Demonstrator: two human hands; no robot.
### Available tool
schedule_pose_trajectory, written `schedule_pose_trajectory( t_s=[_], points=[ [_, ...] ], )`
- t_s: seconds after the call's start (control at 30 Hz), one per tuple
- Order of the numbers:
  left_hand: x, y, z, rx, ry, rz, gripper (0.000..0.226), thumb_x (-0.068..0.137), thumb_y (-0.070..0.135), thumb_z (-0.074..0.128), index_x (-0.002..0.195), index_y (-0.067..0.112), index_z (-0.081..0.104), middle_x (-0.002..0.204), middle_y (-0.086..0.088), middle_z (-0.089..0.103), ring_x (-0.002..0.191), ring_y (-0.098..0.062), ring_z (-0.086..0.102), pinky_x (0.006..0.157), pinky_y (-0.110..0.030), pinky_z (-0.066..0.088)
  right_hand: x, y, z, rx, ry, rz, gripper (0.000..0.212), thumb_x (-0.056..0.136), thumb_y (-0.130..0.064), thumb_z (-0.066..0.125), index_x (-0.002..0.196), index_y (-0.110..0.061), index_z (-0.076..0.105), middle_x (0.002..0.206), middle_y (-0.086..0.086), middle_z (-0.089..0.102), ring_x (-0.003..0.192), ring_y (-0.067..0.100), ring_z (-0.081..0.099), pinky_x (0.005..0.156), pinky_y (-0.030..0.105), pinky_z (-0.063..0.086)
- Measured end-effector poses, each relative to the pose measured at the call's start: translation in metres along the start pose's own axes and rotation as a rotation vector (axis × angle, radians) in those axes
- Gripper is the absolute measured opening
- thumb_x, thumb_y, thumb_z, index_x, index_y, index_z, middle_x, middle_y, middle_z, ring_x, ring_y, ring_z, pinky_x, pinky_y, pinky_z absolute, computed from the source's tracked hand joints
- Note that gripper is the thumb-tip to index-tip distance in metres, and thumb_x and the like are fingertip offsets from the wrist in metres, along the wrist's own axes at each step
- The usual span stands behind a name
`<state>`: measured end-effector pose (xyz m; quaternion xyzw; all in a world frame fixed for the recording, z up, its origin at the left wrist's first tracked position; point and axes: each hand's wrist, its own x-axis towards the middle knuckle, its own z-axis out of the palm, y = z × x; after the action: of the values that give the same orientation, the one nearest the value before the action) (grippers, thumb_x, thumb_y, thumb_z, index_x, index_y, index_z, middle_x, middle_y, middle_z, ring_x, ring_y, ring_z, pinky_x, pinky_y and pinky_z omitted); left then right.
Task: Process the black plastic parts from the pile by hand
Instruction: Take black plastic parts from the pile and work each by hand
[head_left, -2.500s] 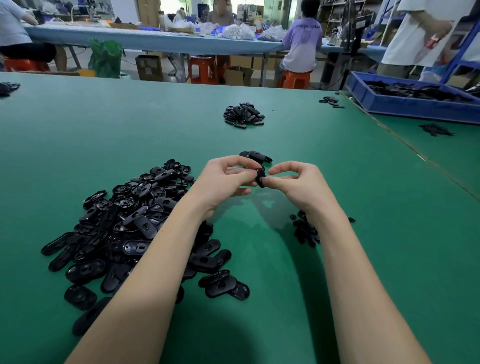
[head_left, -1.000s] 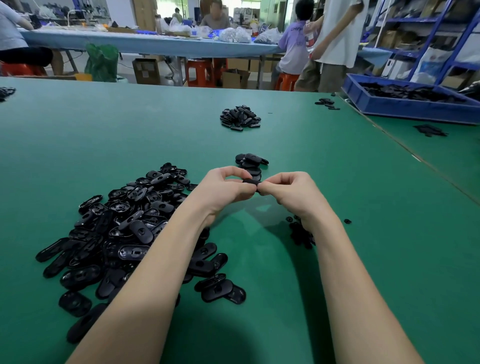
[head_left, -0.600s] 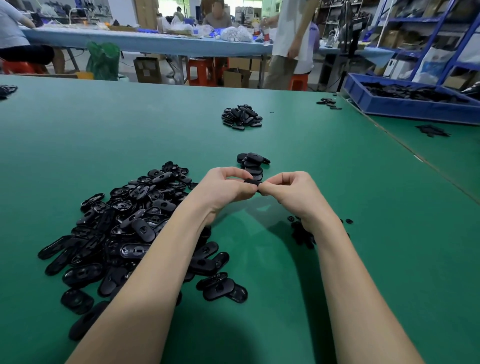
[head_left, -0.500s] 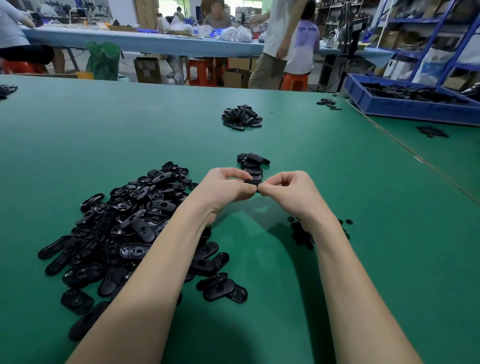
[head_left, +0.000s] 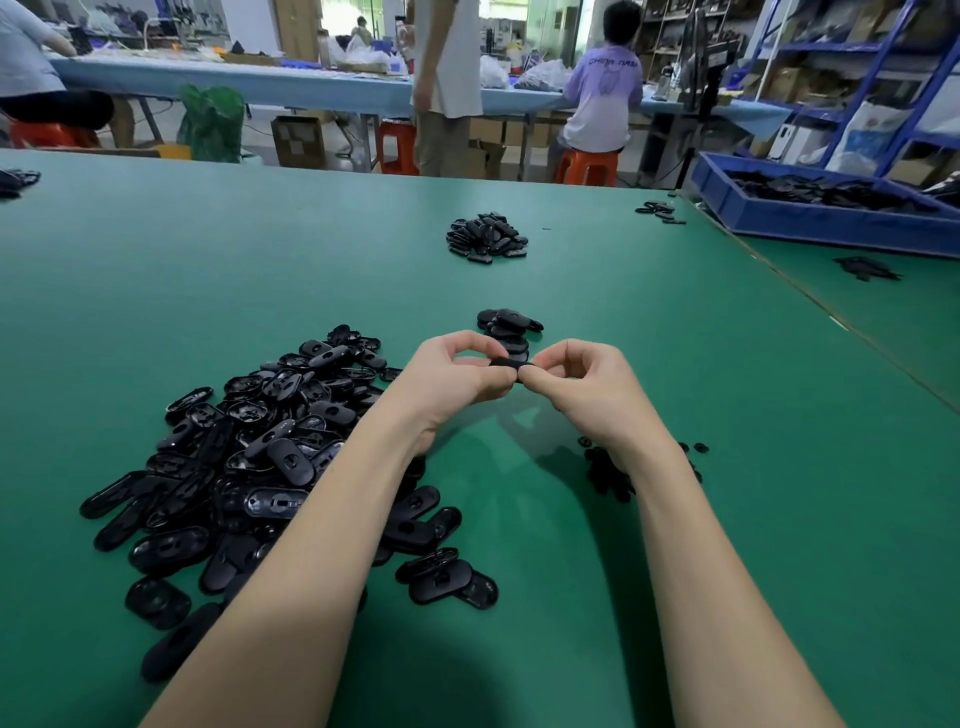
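A big pile of black oval plastic parts (head_left: 260, 457) lies on the green table (head_left: 208, 270), left of my arms. Both hands are raised above the table's middle. My left hand (head_left: 452, 379) and my right hand (head_left: 587, 384) pinch one black plastic part (head_left: 506, 364) between thumbs and fingertips, held edge-on between them. Just behind the hands sits a small stack of black parts (head_left: 506, 327). A little heap of small black scraps (head_left: 610, 467) lies under my right wrist, partly hidden by it.
Another heap of black parts (head_left: 487, 238) sits farther back at mid-table. A blue tray (head_left: 810, 218) full of black parts stands at the far right. A few loose parts (head_left: 660, 212) lie near it. People stand and sit at a blue bench behind.
The part was held upright 2.5 s ago and now lies flat and edge-on between my fingertips. My hands have barely shifted since. A standing person behind has walked to the left.
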<state>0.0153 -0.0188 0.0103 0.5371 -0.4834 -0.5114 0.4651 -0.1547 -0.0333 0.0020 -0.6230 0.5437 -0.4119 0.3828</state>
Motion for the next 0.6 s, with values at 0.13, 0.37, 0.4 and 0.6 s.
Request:
schedule_pose_trajectory(
  t_s=[0.13,0.37,0.4,0.6],
  points=[
    [0.003,-0.002,-0.002,-0.069,0.056,-0.013,0.015,0.085,-0.001,0.073,0.095,0.009,0.068,0.088,-0.013,0.074,0.07,-0.016,0.068,0.082,-0.026,0.057,0.0,0.001,-0.001,-0.139,0.002,-0.145,0.017,0.081,-0.029,0.081,0.091,-0.037,0.07,0.079,-0.013,0.072,0.047,0.001,0.048,0.051,0.014,0.039],
    [0.01,-0.009,-0.006,0.153,0.205,0.043,0.011,0.086,0.014,0.069,0.095,0.02,0.07,0.078,0.001,0.076,0.078,-0.021,0.072,0.092,-0.044,0.058,0.007,0.008,0.005,-0.333,0.145,-0.116,0.01,0.081,-0.042,0.077,0.089,-0.041,0.072,0.087,-0.025,0.071,0.061,-0.002,0.056,0.066,0.028,0.05],
    [0.011,-0.01,-0.008,0.176,0.226,0.054,0.011,0.086,0.014,0.068,0.093,0.022,0.07,0.077,0.002,0.076,0.077,-0.021,0.071,0.09,-0.046,0.059,0.011,0.008,0.006,-0.345,0.178,-0.1,0.01,0.081,-0.043,0.076,0.09,-0.041,0.072,0.09,-0.025,0.071,0.067,-0.002,0.058,0.066,0.027,0.049],
    [0.015,-0.011,-0.017,0.212,0.237,0.069,0.01,0.09,0.015,0.067,0.086,0.023,0.071,0.072,0.004,0.071,0.073,-0.015,0.069,0.086,-0.045,0.061,0.05,-0.003,0.02,-0.41,0.218,0.012,0.02,0.087,-0.037,0.071,0.106,-0.033,0.077,0.102,-0.016,0.075,0.102,0.011,0.067,0.077,0.025,0.046]
  ],
)
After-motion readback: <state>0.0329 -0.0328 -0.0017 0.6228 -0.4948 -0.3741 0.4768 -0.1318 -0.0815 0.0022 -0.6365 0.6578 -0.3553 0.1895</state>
